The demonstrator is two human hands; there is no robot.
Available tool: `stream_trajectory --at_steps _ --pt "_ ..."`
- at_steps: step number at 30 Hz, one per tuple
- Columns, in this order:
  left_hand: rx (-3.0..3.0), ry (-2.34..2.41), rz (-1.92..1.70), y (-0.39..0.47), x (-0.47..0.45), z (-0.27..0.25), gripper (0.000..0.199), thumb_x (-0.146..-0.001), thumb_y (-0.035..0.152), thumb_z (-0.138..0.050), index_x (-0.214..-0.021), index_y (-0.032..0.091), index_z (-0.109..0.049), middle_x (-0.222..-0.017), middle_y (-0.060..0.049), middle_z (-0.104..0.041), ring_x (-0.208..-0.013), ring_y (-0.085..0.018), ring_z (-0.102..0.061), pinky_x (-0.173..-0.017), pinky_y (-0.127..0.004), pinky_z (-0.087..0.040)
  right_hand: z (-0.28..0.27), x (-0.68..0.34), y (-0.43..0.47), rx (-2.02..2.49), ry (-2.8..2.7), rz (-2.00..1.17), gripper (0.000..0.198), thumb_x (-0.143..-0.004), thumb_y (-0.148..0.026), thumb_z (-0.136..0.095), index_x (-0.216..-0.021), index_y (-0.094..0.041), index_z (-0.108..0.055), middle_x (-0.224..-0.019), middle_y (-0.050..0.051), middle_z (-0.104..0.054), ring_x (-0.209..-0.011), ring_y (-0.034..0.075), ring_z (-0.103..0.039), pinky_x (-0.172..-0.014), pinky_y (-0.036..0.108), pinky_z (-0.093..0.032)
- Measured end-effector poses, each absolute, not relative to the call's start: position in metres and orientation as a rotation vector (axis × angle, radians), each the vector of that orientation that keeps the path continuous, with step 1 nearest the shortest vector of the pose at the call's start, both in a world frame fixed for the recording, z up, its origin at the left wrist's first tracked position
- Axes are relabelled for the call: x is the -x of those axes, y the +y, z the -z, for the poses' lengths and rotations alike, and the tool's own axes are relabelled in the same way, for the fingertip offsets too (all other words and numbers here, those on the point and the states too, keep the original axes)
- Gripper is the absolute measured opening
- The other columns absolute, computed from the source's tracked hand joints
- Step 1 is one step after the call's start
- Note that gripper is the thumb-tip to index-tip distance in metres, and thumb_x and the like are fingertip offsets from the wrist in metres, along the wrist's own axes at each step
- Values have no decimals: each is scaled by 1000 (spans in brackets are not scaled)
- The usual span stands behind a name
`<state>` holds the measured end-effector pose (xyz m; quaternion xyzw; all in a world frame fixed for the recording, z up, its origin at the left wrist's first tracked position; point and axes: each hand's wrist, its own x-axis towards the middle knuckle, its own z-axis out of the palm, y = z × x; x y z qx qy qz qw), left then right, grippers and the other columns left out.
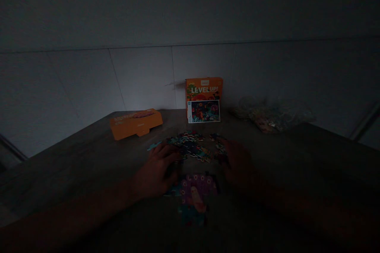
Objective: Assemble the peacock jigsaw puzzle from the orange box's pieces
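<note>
Resting beside multicoloured puzzle pieces (pixel 191 146), the left hand (pixel 156 172) is showing spread fingers; the right hand's (pixel 241 163) I cannot tell; an upright orange cardboard box (pixel 204 95) is hiding its contents.

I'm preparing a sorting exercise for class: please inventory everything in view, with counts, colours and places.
Wall: one, pale, behind table
Table: one, dark grey, beneath items
Upright box: one, orange, back centre
Picture card: one, multicoloured, before upright box
Lying box: one, orange, left
Plastic packaging: count unclear, clear, back right
Loose puzzle pieces: uncountable, multicoloured, centre
Joined puzzle section: one, purple and teal, front centre
Left hand: one, bare, pieces' left side
Right hand: one, bare, pieces' right side
</note>
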<state>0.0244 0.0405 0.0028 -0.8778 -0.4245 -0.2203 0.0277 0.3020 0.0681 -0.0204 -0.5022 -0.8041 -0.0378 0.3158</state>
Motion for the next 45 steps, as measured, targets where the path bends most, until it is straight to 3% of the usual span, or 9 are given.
stream_trajectory --at_steps 7,12,18,23,32,38,45 --pt "2775 -1041 842 32 -25 -12 32 -82 13 -52 -112 17 -63 -122 -13 -58 -116 -31 -51 -96 -51 -47 15 -304 71 1430 -2157 -38 83 -59 5 -48 -140 -14 -48 -126 14 -60 -115 30 -52 -99 47 -42" --pt "3063 -541 636 25 -30 -23 37 -79 13 -54 -114 19 -64 -117 -10 -65 -117 -29 -53 -107 -50 -41 10 -304 66 1344 -2236 -64 74 -60 6 -46 -128 -19 -61 -111 10 -66 -109 29 -54 -94 46 -43" --pt "3080 -671 632 26 -32 -24 32 -77 14 -51 -105 20 -65 -101 -9 -66 -99 -27 -58 -95 -49 -44 12 -305 66 1225 -2265 -119 66 -66 4 -46 -125 -21 -64 -112 10 -65 -108 28 -56 -92 42 -46" --pt "3107 -739 596 27 -31 -23 29 -67 10 -50 -92 20 -61 -93 -7 -63 -90 -26 -56 -86 -45 -45 14 -303 66 1284 -2305 -4 58 -74 -2 -49 -129 -16 -61 -122 14 -64 -114 32 -54 -100 52 -40" --pt "3128 -744 572 28 -29 -22 40 -60 10 -49 -96 22 -59 -96 -8 -62 -93 -28 -56 -87 -48 -45 18 -302 63 1495 -2341 213 53 -85 -8 -45 -137 -8 -54 -133 19 -59 -129 40 -43 -106 61 -33" --pt "3157 -709 581 29 -27 -19 45 -60 7 -49 -101 23 -59 -103 -7 -63 -98 -28 -56 -93 -49 -44 10 -302 63 1416 -2347 63 55 -80 -3 -46 -133 -10 -57 -129 16 -61 -121 35 -49 -103 56 -38" --pt "3130 -653 578 27 -27 -21 45 -65 4 -50 -104 23 -62 -109 -7 -65 -105 -28 -57 -103 -51 -42 8 -304 63 1274 -2296 -108 51 -79 -8 -49 -128 -18 -60 -125 13 -61 -117 31 -52 -100 53 -41"
